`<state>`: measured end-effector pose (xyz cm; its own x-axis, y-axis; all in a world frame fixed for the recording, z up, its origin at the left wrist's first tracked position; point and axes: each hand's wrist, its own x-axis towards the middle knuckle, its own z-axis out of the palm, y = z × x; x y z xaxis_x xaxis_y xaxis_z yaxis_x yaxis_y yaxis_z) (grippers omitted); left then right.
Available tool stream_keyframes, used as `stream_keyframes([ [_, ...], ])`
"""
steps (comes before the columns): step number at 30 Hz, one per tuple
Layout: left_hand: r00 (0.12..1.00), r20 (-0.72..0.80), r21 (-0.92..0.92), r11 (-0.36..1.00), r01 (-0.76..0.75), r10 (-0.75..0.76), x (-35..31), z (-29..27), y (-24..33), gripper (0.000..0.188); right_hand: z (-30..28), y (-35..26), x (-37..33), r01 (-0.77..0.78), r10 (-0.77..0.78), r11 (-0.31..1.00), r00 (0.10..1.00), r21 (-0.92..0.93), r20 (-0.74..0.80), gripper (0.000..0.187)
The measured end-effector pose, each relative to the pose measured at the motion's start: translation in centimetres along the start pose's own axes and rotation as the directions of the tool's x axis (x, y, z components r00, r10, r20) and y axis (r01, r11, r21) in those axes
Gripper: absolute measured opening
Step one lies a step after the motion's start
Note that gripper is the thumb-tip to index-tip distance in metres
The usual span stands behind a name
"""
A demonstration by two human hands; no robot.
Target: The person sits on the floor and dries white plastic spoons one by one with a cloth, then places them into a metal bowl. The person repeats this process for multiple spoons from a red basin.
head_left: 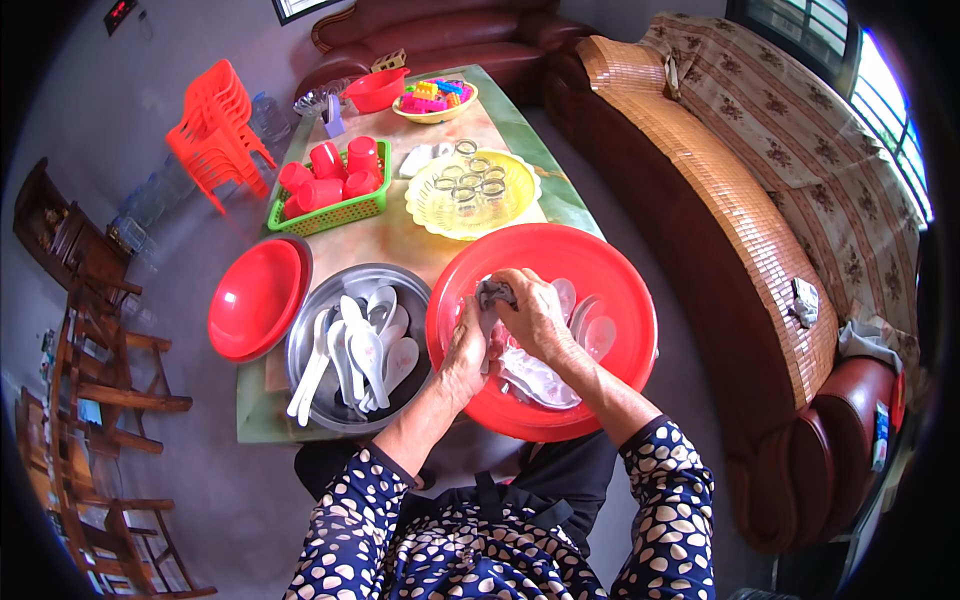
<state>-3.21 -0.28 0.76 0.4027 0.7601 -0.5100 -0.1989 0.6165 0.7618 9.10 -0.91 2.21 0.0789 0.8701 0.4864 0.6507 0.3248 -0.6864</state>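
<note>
The brown sofa (660, 220) runs down the right of the frame, its seat covered by a woven mat (740, 230). The table (570, 205), green-edged, extends from the centre to the top of the frame. A stack of red chairs (215, 130) stands at upper left.

Placement on the table is as follows. The large red basin (625, 290) is at centre, at the near end. The grey basin (408, 300) is just to its left and contains white spoons (365, 360), piled with handles mostly toward the lower left. A red shallow basin (255, 300) is at the left table edge. Above centre, the yellow tray (500, 215) carries small clear glasses (467, 180); to its left, the green basket (340, 215) contains red cups (325, 160).

The left hand (465, 345) and right hand (535, 310) are above the left half of the large red basin. The left fingers are curled around a pale utensil (488, 320); its full shape is hidden. The right fingers are drawn together, pinching a grey cloth (495, 292) at the utensil's upper end. Further spoons (598, 338) lie in the basin's right half.
</note>
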Motion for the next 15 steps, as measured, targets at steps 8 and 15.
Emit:
stream_keyframes([
  [8, 0.998, 0.068, 0.128, 0.992, -0.011, 0.002, -0.1, -0.6, 0.4, 0.080, -1.1, -1.3, -1.7, -0.067, 0.037, 0.996, 0.921, 0.064, 0.387, 0.022],
  [15, 0.989, 0.100, 0.184, 0.975, -0.122, 0.105, -0.4, 0.1, 0.5, 0.079, -0.4, -0.9, -1.4, -0.037, 0.035, 0.999, 0.995, 0.018, 0.090, 0.019],
])
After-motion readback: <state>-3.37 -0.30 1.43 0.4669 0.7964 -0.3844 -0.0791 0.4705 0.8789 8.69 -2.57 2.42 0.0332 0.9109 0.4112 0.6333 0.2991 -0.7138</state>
